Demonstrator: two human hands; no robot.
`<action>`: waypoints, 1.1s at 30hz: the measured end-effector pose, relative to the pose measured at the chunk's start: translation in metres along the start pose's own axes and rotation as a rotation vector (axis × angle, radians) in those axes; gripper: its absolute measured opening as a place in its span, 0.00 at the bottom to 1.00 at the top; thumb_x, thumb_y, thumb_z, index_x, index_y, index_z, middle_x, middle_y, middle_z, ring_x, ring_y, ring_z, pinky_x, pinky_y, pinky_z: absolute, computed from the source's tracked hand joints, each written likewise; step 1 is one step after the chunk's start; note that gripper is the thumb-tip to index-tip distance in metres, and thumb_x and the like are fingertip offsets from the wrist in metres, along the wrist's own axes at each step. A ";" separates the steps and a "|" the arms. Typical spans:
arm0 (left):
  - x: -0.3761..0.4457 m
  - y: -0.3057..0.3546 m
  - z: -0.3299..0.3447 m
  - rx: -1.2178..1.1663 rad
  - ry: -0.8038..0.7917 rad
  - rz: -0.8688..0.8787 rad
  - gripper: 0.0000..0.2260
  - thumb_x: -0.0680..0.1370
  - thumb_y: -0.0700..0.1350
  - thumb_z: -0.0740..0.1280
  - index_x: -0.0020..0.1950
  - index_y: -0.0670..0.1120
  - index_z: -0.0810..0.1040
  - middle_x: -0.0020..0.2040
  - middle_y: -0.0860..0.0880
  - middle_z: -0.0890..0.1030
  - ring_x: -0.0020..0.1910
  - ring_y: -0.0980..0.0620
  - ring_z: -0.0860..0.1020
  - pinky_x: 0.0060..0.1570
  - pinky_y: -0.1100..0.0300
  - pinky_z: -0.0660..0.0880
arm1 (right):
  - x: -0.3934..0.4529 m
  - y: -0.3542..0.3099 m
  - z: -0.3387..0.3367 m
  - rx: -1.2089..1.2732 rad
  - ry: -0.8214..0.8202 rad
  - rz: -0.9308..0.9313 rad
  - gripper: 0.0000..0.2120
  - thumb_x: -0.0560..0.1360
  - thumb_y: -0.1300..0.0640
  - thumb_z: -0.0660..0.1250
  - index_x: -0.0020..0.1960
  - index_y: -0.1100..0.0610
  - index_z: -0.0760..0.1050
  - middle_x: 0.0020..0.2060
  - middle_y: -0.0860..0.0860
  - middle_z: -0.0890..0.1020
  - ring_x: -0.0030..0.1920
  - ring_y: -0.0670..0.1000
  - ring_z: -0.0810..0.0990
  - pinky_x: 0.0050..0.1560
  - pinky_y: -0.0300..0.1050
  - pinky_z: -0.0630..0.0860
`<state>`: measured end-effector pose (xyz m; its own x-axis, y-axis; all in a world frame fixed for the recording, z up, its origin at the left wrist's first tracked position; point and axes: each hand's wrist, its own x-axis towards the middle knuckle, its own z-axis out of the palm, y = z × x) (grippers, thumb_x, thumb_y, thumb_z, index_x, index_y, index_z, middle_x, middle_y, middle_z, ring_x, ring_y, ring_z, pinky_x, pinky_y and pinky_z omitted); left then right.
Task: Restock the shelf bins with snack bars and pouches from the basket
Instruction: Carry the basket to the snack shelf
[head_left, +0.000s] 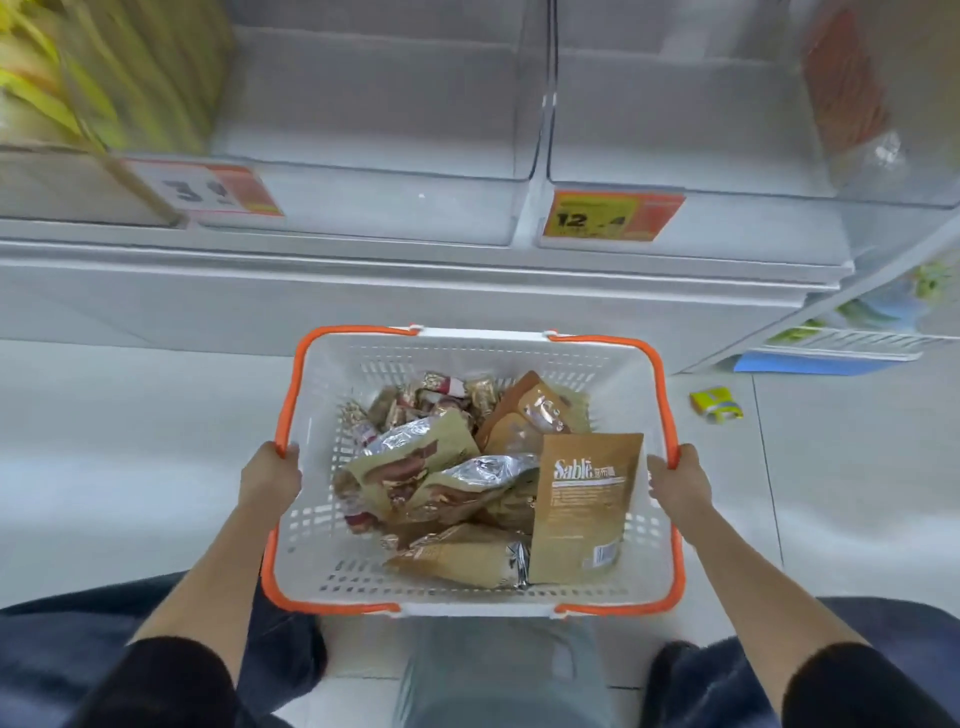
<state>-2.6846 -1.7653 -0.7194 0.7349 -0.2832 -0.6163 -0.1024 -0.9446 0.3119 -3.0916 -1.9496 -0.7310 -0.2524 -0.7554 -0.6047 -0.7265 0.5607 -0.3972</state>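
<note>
A white basket with an orange rim is held low in front of the shelf. My left hand grips its left edge and my right hand grips its right edge. Inside lie several brown pouches, among them an upright one marked Sable, foil-backed pouches, and small wrapped snack bars at the far side. Above the basket stand two clear shelf bins, a left one and a right one, with nothing visible inside.
Price tags hang on the bin fronts: one reading 3 and an orange one reading 12. Yellow-green packets fill a bin at far left. A small yellow-green packet lies on the floor at right, near a lower rack.
</note>
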 end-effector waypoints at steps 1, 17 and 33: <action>0.006 -0.001 0.014 0.004 0.021 0.021 0.16 0.82 0.47 0.55 0.54 0.34 0.71 0.45 0.36 0.79 0.44 0.37 0.78 0.45 0.47 0.75 | 0.005 0.001 0.007 -0.037 0.036 -0.026 0.06 0.78 0.57 0.58 0.50 0.60 0.63 0.45 0.65 0.78 0.46 0.66 0.79 0.47 0.55 0.74; 0.010 -0.017 0.036 0.006 0.113 0.364 0.07 0.83 0.44 0.51 0.51 0.40 0.59 0.45 0.37 0.72 0.41 0.39 0.72 0.40 0.51 0.67 | 0.032 0.014 0.011 -0.224 0.136 -0.365 0.09 0.81 0.55 0.55 0.49 0.60 0.58 0.40 0.65 0.76 0.45 0.66 0.78 0.40 0.50 0.64; 0.027 -0.015 0.040 -0.039 0.159 0.411 0.12 0.83 0.44 0.52 0.63 0.40 0.62 0.50 0.36 0.75 0.42 0.40 0.75 0.38 0.50 0.71 | 0.034 0.007 0.019 -0.263 0.273 -0.400 0.08 0.81 0.58 0.56 0.50 0.64 0.62 0.43 0.64 0.74 0.38 0.62 0.74 0.32 0.48 0.68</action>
<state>-2.6898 -1.7651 -0.7696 0.7327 -0.6020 -0.3173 -0.3847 -0.7510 0.5366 -3.0929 -1.9647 -0.7678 -0.0552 -0.9723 -0.2270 -0.9262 0.1348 -0.3522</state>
